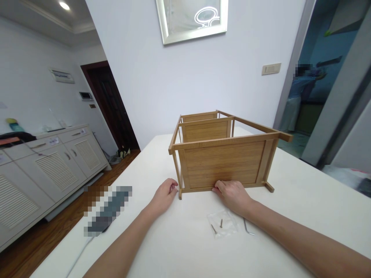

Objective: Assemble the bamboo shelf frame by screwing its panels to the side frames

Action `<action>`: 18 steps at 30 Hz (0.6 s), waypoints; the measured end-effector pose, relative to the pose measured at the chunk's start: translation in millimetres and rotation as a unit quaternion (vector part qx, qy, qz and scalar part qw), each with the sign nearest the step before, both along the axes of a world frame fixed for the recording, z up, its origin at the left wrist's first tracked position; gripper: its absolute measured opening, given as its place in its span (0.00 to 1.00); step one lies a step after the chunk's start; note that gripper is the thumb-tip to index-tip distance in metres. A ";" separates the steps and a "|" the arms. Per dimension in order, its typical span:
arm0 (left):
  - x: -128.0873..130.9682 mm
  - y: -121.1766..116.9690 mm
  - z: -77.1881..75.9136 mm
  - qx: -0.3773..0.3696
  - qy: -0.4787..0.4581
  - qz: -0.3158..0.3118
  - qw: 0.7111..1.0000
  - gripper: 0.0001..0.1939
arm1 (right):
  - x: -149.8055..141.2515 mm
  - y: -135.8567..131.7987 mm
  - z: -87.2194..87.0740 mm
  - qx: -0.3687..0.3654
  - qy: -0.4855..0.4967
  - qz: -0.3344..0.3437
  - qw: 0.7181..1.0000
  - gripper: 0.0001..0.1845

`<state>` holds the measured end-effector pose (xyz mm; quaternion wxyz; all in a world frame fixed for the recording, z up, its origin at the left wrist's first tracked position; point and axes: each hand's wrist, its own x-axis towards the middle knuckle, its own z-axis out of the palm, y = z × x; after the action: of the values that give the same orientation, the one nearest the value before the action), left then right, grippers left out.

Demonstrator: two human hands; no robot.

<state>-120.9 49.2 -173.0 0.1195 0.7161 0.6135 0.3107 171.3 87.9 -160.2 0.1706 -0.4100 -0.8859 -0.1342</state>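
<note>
A brown wooden shelf rack (pixel 223 164) lies on its side on a white table (pixel 162 247), its slatless end panel facing me. My left hand (pixel 166 195) rests on the table beside the rack's front left corner post, its fingers curled together; what they hold, if anything, is hidden. At the panel's lower rail, my right hand (pixel 234 196) has bent fingers closed against the wood. Near my right wrist lies a clear plastic bag (pixel 230 224) with two screws (pixel 214 229) on it. An L-shaped hex key (pixel 247 228) sits just right of the bag, partly under my forearm.
On the table's left lies a dark, pixelated object (pixel 108 212) with a white cable (pixel 78 256). A white cabinet (pixel 58 158) stands along the left wall. Behind the table is a wall with a framed mirror (pixel 195 40). Through the right doorway a person (pixel 298 90) is visible.
</note>
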 end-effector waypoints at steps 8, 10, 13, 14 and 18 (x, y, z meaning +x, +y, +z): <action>1.7 2.1 -0.7 -0.012 0.015 -0.017 1.000 0.05 | -0.1 0.8 0.8 -0.009 -0.001 0.000 1.000 0.13; 3.3 2.6 -1.1 -0.012 0.026 -0.020 0.999 0.09 | -0.4 1.4 0.7 -0.008 -0.007 -0.002 1.000 0.12; 5.9 1.8 -1.5 -0.008 0.038 -0.012 0.999 0.13 | -0.6 1.6 0.0 -0.003 -0.006 -0.006 1.000 0.13; 6.5 1.2 -1.4 -0.007 0.040 -0.008 0.999 0.14 | -0.7 1.5 -0.1 -0.002 -0.004 -0.006 1.000 0.13; 5.3 -0.6 -0.2 -0.009 0.026 0.007 1.000 0.10 | -0.6 0.9 -0.1 0.001 0.003 -0.001 1.000 0.13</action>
<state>-115.5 48.6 -173.3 0.1079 0.7184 0.6242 0.2876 170.7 88.9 -160.3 0.1737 -0.4109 -0.8849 -0.1338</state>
